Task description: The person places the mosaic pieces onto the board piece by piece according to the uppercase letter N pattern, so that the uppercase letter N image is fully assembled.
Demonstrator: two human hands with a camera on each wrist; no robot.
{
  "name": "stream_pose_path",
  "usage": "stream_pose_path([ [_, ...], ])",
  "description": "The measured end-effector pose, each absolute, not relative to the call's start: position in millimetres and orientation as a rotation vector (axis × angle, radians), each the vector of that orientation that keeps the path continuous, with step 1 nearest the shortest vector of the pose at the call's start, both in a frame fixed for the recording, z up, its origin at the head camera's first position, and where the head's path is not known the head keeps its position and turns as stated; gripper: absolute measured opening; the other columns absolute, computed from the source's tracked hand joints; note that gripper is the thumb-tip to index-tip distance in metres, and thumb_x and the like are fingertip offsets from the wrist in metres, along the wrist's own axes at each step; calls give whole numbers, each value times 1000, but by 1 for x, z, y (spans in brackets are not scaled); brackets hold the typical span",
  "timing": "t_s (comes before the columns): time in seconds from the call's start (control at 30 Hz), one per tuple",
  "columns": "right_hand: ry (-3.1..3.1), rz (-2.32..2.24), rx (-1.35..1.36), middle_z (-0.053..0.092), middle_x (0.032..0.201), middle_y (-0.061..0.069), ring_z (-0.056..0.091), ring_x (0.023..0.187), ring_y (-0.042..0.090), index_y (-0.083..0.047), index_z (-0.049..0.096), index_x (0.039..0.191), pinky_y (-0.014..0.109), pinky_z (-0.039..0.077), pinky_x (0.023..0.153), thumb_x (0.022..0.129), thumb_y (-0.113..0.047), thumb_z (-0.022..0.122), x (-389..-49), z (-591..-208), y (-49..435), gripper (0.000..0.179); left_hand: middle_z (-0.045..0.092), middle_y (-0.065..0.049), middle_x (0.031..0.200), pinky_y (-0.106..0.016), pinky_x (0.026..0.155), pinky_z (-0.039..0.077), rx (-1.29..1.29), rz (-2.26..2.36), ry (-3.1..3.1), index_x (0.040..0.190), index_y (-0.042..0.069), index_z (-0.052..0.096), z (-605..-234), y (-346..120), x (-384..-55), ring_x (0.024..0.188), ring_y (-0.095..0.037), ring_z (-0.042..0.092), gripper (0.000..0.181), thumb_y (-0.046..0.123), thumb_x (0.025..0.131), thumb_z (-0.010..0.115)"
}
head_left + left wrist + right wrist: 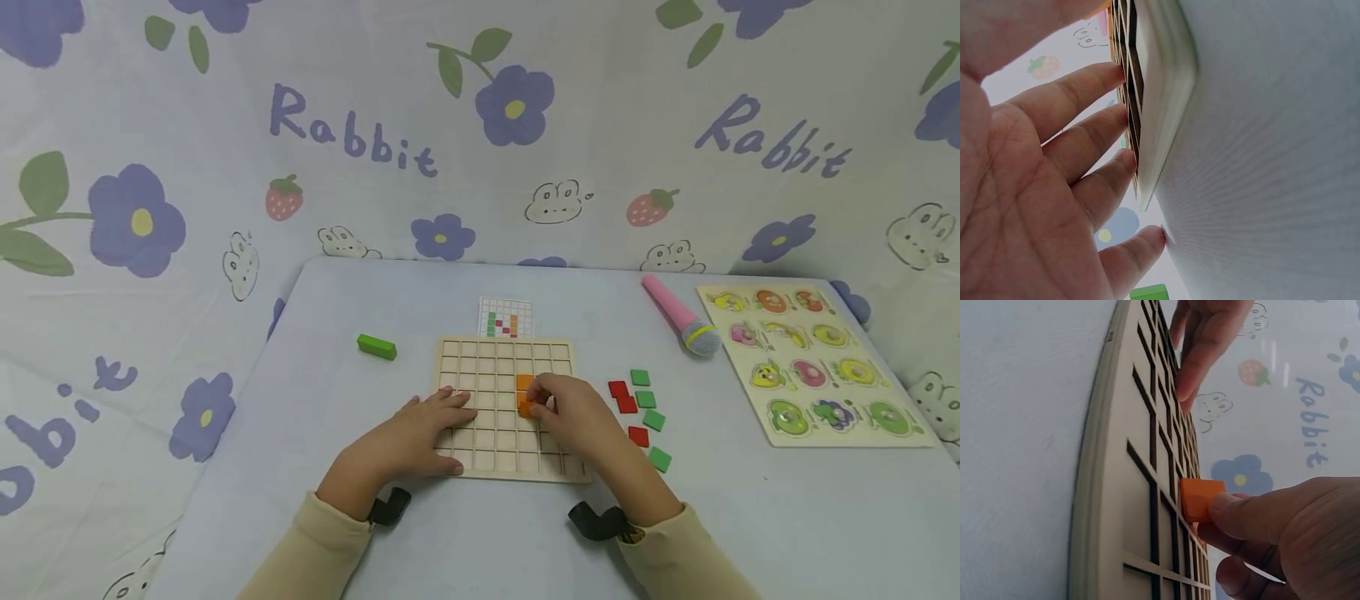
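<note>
A wooden grid board [487,433] lies flat on the table. My left hand [423,429] rests over its left side, fingers spread, with fingertips touching the board in the left wrist view. The right hand [577,412] pinches an orange square tile [1200,497] between thumb and fingers, tilted against the grid. Another orange tile [525,382] sits in a cell just above it. Behind the board lies a pattern card [506,317] with coloured squares, partly covered by the board's far edge.
Right of the board are loose red tiles [638,436] and several green tiles [659,459]. Farther right lie a pink toy microphone [671,308] and a fruit puzzle board [757,333]. A green block [377,347] is at the left. A printed cloth [600,125] hangs behind the table.
</note>
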State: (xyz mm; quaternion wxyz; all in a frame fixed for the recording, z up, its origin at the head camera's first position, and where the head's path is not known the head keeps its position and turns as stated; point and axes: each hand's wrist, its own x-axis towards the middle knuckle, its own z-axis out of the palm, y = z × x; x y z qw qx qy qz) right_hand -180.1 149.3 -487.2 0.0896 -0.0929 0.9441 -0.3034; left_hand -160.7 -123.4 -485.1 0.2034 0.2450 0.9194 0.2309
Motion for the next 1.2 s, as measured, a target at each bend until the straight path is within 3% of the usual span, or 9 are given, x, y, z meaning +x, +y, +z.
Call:
stream_pose_path([
  [0.17, 2797, -892, -264, 70, 97, -2, 60, 88, 21, -21, 73, 106, 34, 55, 80, 100, -16, 81, -179, -488, 149, 11, 36, -2, 178, -64, 137, 17, 686, 643, 2570, 162, 19, 55, -483, -122, -160, 170, -29, 21, 78, 28, 93, 89],
  [0.43, 2792, -863, -308, 71, 101, -2, 62, 97, 20, -17, 75, 105, 41, 61, 95, 98, -10, 83, -174, -490, 149, 12, 36, -2, 178, -65, 136, 17, 691, 648, 2568, 162, 19, 55, -484, -122, -161, 170, -29, 21, 78, 28, 93, 89],
  [0.9, 2876, -798, -342, 68, 100, -1, 61, 94, 18, -18, 77, 96, 37, 61, 92, 97, -12, 83, -169, -494, 146, 9, 36, -2, 178, -64, 137, 16, 673, 642, 2563, 163, 19, 55, -482, -121, -160, 170, -29, 21, 78, 28, 93, 89],
  [1.2, 2841, -884, -317, 70, 111, 0, 60, 97, 20, -17, 78, 106, 36, 58, 87, 102, -14, 77, -172, -487, 163, 5, 35, -2, 179, -63, 137, 16, 670, 647, 2566, 162, 19, 55, -484, -122, -159, 170, -28, 20, 78, 27, 93, 89],
])
